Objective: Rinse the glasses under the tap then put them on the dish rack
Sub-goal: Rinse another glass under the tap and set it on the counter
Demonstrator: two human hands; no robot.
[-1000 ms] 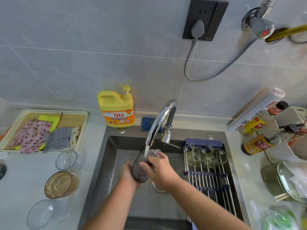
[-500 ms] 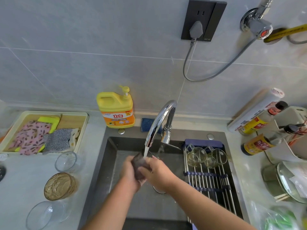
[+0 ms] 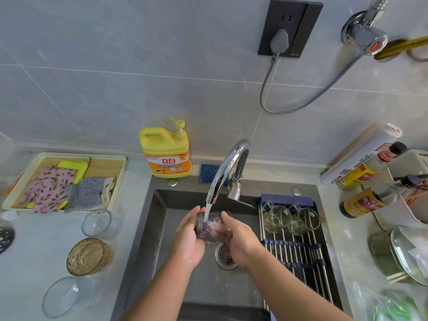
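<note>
Centrally, our left hand (image 3: 188, 238) and right hand (image 3: 242, 243) curl round a dark tinted glass (image 3: 210, 229) under the curved chrome tap (image 3: 225, 169); two clear cups (image 3: 278, 218) lie on the steel-rod rack (image 3: 292, 257).

Grey tiled wall (image 3: 115, 89) with thin grout lines — black socket plate (image 3: 310, 28), 1 grey plug (image 3: 279, 40) in; pale marbled surface (image 3: 30, 262) below.

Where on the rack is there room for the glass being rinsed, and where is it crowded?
The dish rack is bare on its near rods, between the two clear glasses at its far end and the sink's front edge. The far end is crowded.
</note>
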